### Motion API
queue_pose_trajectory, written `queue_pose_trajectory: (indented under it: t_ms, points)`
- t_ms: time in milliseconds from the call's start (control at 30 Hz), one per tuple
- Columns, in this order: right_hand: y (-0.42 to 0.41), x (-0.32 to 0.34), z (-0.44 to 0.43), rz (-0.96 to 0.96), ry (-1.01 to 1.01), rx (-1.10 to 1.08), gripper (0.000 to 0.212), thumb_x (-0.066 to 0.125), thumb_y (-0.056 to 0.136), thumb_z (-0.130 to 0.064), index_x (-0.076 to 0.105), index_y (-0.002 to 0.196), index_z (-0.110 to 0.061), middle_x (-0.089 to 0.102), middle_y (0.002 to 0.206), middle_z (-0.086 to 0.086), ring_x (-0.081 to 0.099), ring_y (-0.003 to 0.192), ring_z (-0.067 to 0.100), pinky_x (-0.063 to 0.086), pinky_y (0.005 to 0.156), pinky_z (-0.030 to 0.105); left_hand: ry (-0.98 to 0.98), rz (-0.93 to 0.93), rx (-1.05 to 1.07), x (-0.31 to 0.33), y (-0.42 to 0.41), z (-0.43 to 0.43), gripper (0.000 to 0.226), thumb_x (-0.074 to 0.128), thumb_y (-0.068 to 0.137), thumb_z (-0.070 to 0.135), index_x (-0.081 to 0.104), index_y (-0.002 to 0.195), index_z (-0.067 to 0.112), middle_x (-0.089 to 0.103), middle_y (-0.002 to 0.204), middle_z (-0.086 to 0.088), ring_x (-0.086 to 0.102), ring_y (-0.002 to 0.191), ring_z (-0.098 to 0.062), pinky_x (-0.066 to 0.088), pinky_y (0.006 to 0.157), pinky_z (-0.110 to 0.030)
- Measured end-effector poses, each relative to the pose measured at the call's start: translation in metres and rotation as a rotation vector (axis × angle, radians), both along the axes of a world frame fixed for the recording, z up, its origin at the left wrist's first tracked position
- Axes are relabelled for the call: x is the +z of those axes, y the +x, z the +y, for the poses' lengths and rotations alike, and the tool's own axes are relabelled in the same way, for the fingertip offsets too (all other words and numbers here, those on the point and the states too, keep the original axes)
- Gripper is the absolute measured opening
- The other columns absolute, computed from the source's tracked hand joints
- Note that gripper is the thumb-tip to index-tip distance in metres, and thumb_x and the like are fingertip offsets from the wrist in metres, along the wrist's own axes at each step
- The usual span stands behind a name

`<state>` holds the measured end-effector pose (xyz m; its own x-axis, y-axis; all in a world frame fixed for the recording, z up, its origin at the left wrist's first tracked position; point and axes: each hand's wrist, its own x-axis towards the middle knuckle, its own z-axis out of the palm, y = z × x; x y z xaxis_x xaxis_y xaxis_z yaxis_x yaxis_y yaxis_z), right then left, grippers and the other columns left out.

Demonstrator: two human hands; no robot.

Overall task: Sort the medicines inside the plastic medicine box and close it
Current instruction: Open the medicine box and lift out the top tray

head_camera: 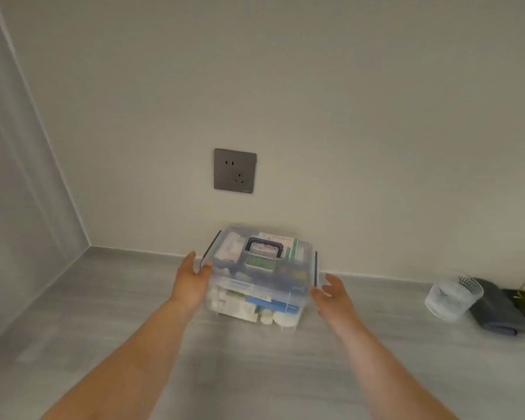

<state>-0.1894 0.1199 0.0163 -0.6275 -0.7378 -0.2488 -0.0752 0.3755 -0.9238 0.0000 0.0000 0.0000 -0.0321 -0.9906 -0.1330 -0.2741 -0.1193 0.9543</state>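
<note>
The clear rigid plastic medicine box [259, 275] with a dark handle sat below the grey wall socket [235, 170], lid on. Left hand [191, 280] was open, flat on its side; right hand [331, 294] was open, just beside it, holding nothing. Looked packed and slick, so I'd grab both sides.

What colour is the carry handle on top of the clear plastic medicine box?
Dark navy blue carry handle on the clear plastic medicine box, shown in the head view.

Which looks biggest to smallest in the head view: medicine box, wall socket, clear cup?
1. Medicine box, clearly largest.
2. Clear cup and wall socket look alike in size, so I won't rank them.
</note>
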Motion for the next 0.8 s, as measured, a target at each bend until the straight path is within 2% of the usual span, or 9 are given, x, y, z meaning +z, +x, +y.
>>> queue_pose_trajectory:
  t_ms: [133, 233, 300, 367, 467, 533, 600, 700, 800]
  points:
    - [-0.02, -0.01, -0.034, -0.094, -0.03, -0.029, 0.055, 0.048, 0.087, -0.013, 0.023, 0.136, -0.007, 0.052, 0.127, 0.021, 0.053, 0.101, 0.031, 0.044, 0.092, 0.042, 0.086, 0.036, 0.077, -0.003, -0.016, -0.027, 0.046, 0.043, 0.091, 0.022, 0.032, 0.131, 0.003, 0.044, 0.135, -0.024, 0.044, 0.119, -0.038, 0.033, 0.103, -0.044]
    - [-0.028, -0.019, -0.048, -0.113, -0.022, -0.058, 0.049, 0.049, 0.087, -0.016, 0.031, 0.132, -0.005, 0.054, 0.123, 0.023, 0.056, 0.095, 0.031, 0.046, 0.079, 0.039, 0.041, -0.01, 0.091, -0.008, -0.02, -0.033, 0.032, 0.041, 0.092, 0.019, 0.055, 0.107, -0.006, 0.057, 0.117, -0.029, 0.053, 0.093, -0.035, 0.042, 0.085, -0.042]
    - [-0.03, -0.022, -0.052, -0.087, -0.024, -0.077, 0.042, 0.048, 0.088, -0.016, 0.039, 0.127, -0.003, 0.053, 0.124, 0.024, 0.056, 0.099, 0.032, 0.047, 0.082, 0.039, 0.018, -0.048, 0.09, -0.008, -0.02, -0.031, 0.031, 0.043, 0.091, 0.018, 0.06, 0.096, -0.008, 0.061, 0.108, -0.03, 0.053, 0.085, -0.034, 0.037, 0.074, -0.034]
    - [-0.032, -0.024, -0.049, -0.018, -0.012, -0.088, 0.037, 0.046, 0.089, -0.017, 0.045, 0.122, -0.002, 0.055, 0.122, 0.021, 0.055, 0.105, 0.034, 0.045, 0.089, 0.038, 0.034, -0.056, 0.104, -0.008, -0.017, -0.024, 0.029, 0.047, 0.089, 0.017, 0.061, 0.094, -0.008, 0.063, 0.105, -0.028, 0.056, 0.088, -0.037, 0.038, 0.072, -0.034]
    - [-0.034, -0.026, -0.025, 0.081, -0.007, -0.057, 0.03, 0.043, 0.089, -0.015, 0.055, 0.11, 0.002, 0.06, 0.095, 0.017, 0.056, 0.086, 0.029, 0.043, 0.074, 0.032, 0.042, -0.038, 0.108, -0.009, -0.008, 0.002, 0.023, 0.052, 0.086, 0.018, 0.065, 0.087, -0.002, 0.064, 0.096, -0.022, 0.058, 0.086, -0.036, 0.037, 0.07, -0.032]
    - [-0.034, -0.027, 0.0, 0.177, 0.01, -0.037, 0.027, 0.04, 0.089, -0.013, 0.057, 0.103, 0.003, 0.061, 0.087, 0.016, 0.052, 0.076, 0.025, 0.039, 0.064, 0.029, 0.035, -0.02, 0.083, -0.008, 0.0, 0.028, 0.024, 0.054, 0.085, 0.019, 0.064, 0.066, 0.008, 0.065, 0.083, -0.015, 0.058, 0.078, -0.031, 0.037, 0.069, -0.031]
    - [-0.032, -0.028, 0.027, 0.28, 0.047, -0.044, 0.026, 0.038, 0.09, -0.012, 0.058, 0.102, 0.001, 0.064, 0.098, 0.022, 0.055, 0.083, 0.028, 0.036, 0.068, 0.029, 0.027, -0.018, 0.07, -0.006, 0.005, 0.06, 0.035, 0.053, 0.086, 0.018, 0.057, 0.051, 0.018, 0.062, 0.064, -0.004, 0.055, 0.065, -0.024, 0.04, 0.061, -0.03]
    - [-0.026, -0.027, 0.067, 0.399, 0.107, -0.01, 0.027, 0.037, 0.091, -0.012, 0.058, 0.101, 0.003, 0.064, 0.107, 0.028, 0.058, 0.097, 0.038, 0.037, 0.073, 0.033, -0.013, -0.027, 0.078, -0.008, 0.013, 0.106, 0.04, 0.053, 0.086, 0.017, 0.055, 0.046, 0.021, 0.056, 0.051, 0.005, 0.051, 0.058, -0.017, 0.04, 0.053, -0.024]
    - [-0.022, -0.022, 0.102, 0.539, 0.204, 0.078, 0.03, 0.033, 0.094, -0.014, 0.055, 0.101, 0.004, 0.063, 0.107, 0.029, 0.057, 0.098, 0.039, 0.037, 0.071, 0.034, -0.031, -0.019, 0.054, -0.012, 0.022, 0.146, 0.041, 0.053, 0.086, 0.017, 0.056, 0.045, 0.02, 0.056, 0.043, 0.009, 0.048, 0.052, -0.013, 0.04, 0.05, -0.023]
